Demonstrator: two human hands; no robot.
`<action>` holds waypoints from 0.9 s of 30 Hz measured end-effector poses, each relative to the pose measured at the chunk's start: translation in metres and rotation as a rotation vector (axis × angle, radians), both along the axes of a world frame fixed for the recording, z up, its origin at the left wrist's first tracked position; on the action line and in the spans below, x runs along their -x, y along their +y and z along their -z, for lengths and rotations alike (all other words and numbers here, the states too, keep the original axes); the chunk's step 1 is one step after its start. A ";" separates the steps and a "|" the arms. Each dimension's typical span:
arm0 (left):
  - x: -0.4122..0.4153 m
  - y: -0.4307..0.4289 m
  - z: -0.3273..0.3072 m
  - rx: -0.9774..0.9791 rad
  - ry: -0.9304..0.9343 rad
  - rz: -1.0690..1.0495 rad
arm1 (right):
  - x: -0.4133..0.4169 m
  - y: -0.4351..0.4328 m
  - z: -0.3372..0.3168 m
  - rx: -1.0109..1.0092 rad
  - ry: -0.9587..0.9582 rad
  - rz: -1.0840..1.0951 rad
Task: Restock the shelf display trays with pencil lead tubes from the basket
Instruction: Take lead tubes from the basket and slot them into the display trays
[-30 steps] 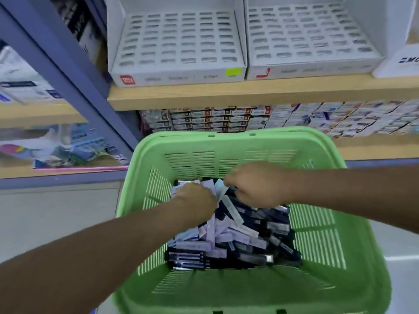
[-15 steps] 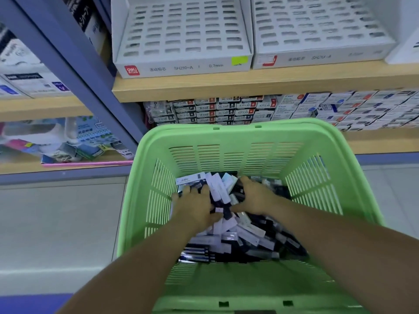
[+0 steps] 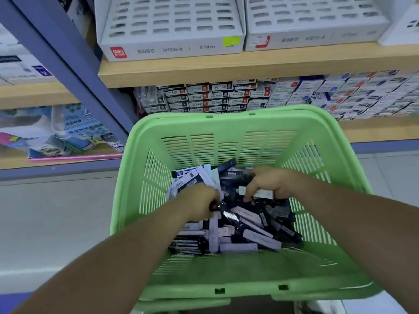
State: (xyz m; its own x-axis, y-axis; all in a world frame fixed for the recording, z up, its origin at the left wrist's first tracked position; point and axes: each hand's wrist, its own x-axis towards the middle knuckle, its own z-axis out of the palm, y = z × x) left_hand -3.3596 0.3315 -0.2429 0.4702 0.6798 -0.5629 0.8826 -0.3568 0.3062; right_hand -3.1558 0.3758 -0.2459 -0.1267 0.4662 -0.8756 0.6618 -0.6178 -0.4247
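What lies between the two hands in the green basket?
Head view: piled pencil lead tubes, dark and white, lie between the left hand and the right hand.

left grip: clutching lead tubes | right grip: pinching white tube | green basket

Both bare forearms reach forward and down, left hand and right hand near together, fingers curled, gripping.

centre: stacked small boxes | left: bagged packets (print blurred) | between: blue upright post
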 end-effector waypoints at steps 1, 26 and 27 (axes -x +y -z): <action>0.001 0.003 -0.003 -0.029 0.002 0.006 | -0.001 0.001 -0.002 0.014 0.014 0.018; -0.062 0.027 -0.033 0.386 -1.003 -1.196 | -0.001 -0.041 -0.058 -0.073 0.449 0.525; -0.065 0.028 -0.036 0.328 -0.992 -1.172 | 0.002 -0.043 -0.058 -0.084 0.487 0.592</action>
State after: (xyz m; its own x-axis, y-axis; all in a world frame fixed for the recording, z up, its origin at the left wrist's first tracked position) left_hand -3.2945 0.3591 -0.2071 0.0465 0.8323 -0.5524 0.0174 0.5522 0.8335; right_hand -3.1578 0.3328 -0.1883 -0.1973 0.6390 -0.7435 -0.0424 -0.7633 -0.6447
